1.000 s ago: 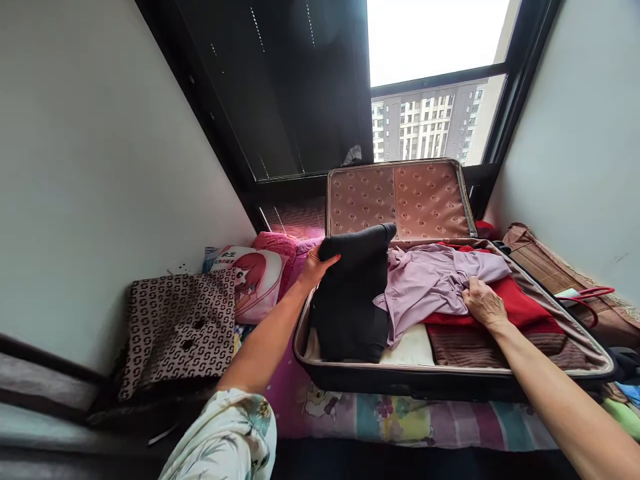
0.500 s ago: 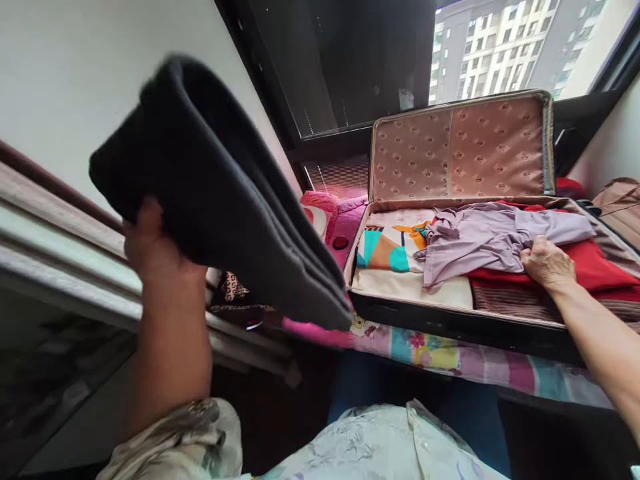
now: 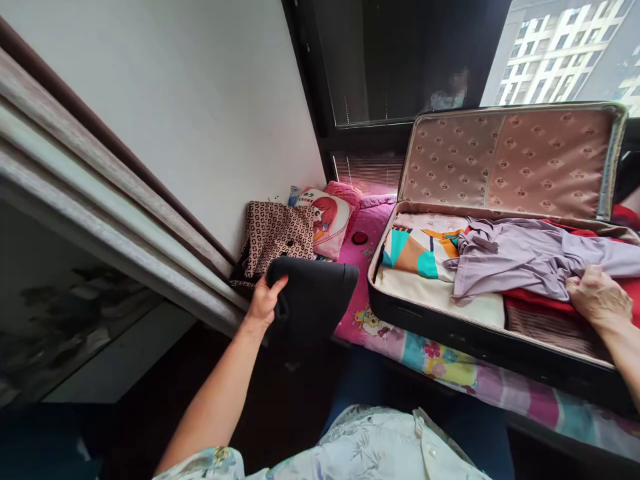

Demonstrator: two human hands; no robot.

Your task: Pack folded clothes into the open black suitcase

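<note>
My left hand (image 3: pixel 265 300) grips a folded dark grey garment (image 3: pixel 314 293) by its left edge, thumb on top. The garment is held over the front of the pink bed cover, just before a brown patterned cloth (image 3: pixel 280 233). On the right, my right hand (image 3: pixel 599 295) is closed on a crumpled lilac garment (image 3: pixel 520 257) inside the open suitcase (image 3: pixel 435 319). Under and around the lilac garment lie red clothing (image 3: pixel 537 295), a cream folded cloth (image 3: pixel 440 288), a colourful patterned piece (image 3: pixel 417 252) and brown ribbed fabric (image 3: pixel 550 327).
The suitcase lid (image 3: pixel 515 160) stands upright against the window. A pillow with a cartoon figure (image 3: pixel 330 223) and a small round dark red object (image 3: pixel 359 238) lie left of the suitcase. Curtains (image 3: pixel 125 193) hang at the far left beside a white wall (image 3: pixel 215 100).
My left hand has brought the dark grey garment down and away from me, toward the patterned cloth. My right hand stays on the lilac garment. The view has turned left.
</note>
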